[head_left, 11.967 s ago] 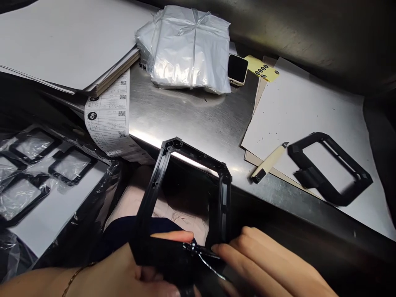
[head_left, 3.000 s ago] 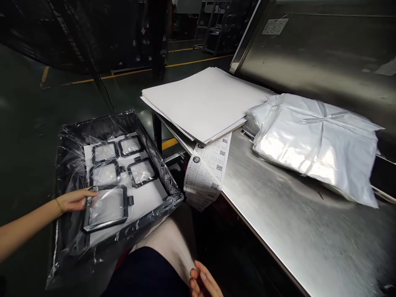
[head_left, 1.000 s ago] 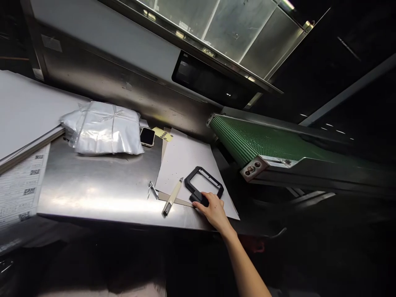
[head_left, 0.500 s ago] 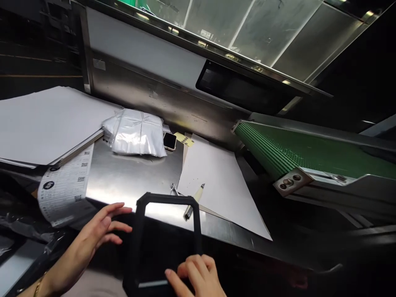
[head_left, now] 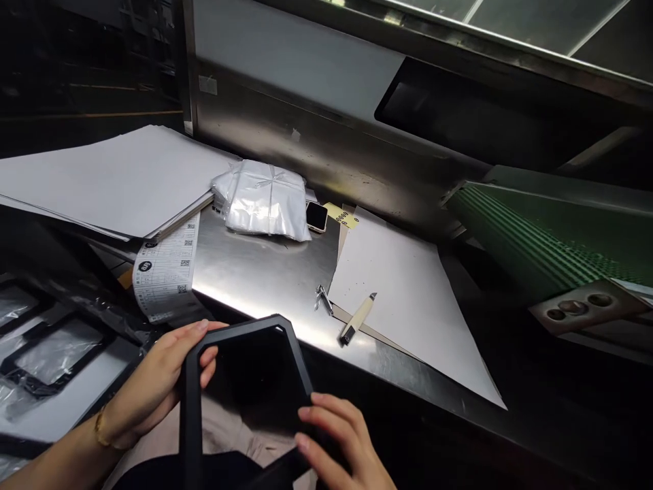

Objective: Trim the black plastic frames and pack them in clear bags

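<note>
Someone's holding a black plastic frame (head_left: 191, 408) up just off the front edge of the steel bench (head_left: 255, 272), left hand (head_left: 153, 381) wrapping its side, right hand (head_left: 341, 435) curling round the lower corner, while a utility knife (head_left: 357, 320) and nail clippers (head_left: 323, 299) are sitting on that bench.

Steel bench (head_left: 265, 272) with paper (head_left: 408, 306), plastic bundle (head_left: 265, 201), knife (head_left: 357, 320)
</note>
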Tool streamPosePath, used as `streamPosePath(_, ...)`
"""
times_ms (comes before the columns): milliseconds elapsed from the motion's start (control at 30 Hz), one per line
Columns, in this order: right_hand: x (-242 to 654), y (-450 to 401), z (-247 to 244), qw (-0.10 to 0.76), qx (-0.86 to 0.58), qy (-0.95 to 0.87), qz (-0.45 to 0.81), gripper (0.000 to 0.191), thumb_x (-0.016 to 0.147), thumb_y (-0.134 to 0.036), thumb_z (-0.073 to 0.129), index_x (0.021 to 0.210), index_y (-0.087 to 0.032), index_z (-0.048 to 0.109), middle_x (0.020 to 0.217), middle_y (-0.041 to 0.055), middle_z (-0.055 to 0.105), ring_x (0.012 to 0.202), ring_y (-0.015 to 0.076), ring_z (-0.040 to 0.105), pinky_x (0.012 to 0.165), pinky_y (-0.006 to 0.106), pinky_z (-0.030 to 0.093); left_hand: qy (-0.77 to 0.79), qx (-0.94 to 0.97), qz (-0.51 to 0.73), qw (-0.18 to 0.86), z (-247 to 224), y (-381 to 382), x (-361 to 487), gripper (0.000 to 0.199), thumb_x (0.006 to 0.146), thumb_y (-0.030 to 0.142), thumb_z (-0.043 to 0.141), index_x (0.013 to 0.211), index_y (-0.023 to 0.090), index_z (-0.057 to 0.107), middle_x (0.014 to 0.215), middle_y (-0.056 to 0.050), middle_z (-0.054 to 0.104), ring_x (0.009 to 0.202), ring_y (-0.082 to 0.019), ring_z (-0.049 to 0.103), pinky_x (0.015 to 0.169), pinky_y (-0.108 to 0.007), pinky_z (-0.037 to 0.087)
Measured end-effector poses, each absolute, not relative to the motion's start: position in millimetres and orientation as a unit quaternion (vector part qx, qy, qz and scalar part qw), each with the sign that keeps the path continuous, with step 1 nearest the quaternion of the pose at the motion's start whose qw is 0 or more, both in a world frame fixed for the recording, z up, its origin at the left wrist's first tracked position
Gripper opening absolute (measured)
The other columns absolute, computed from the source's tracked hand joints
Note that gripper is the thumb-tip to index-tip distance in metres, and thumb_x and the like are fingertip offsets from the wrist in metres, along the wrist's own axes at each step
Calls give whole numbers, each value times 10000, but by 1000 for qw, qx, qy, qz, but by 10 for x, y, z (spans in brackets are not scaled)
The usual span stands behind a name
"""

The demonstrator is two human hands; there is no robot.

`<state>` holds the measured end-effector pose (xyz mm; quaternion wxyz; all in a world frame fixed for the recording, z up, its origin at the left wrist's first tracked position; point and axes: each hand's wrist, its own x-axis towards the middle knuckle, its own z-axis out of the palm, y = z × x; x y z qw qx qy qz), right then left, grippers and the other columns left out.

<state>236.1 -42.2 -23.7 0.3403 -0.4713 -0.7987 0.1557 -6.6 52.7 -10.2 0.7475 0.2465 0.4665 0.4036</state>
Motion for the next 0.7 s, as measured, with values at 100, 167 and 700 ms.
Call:
streamPosePath(100,2507,-380,-263,363,-479,-772,209,711,699,-520,577,1326,-340,293,1252,82,455,1160,266,420,931,425,386,494,203,411,739,-155,520,-93,228,762,306,579,914,145,634,485,51,454,390,-45,420,357,-128,356)
streamPosePath(167,2515,-338,-284,366,-491,-754,239,745,735,-381,616,1360,-298,218,1322,105,368,1203,261,375,954,426,363,503,177,400,745,-191,501,-91,207,762,283,580,911,148,630,492,50,452,392,-48,425,353,-132,365)
streamPosePath(700,2098,-319,-345,510,-595,-336,522,353,851,-430,407,620,-173,480,412,-39,470,430,78,397,462,208,319,439,242,193,844,-553,-40,-239,451,724,542,519,897,151,661,802,-100,645,724,-221,575,498,-266,486)
